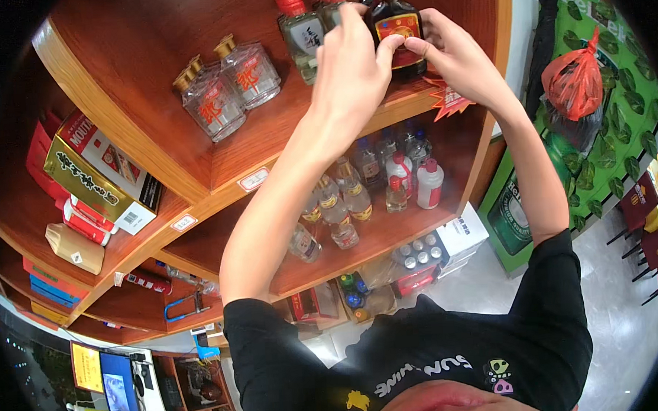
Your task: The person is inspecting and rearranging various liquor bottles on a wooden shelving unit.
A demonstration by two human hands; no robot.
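On the upper wooden shelf, a dark flat liquor bottle (397,23) with a red cap and a red-and-gold label stands upright near the front edge. My left hand (353,66) is closed at its left side, thumb against the label, other fingers partly hidden. My right hand (459,53) grips its right side, thumb across the label and fingers going behind. Another red cap shows just behind this bottle. To the left, next to my left hand, stand clear bottles with red caps (303,36). Farther left are square clear bottles with gold caps (247,72).
Small clear and white bottles (430,184) stand on the shelf below. A red starburst tag (448,99) hangs at the upper shelf's edge. Boxed goods (93,169) fill the left shelves. Cartons (461,236) sit on the floor. A red plastic bag (574,81) hangs at the right.
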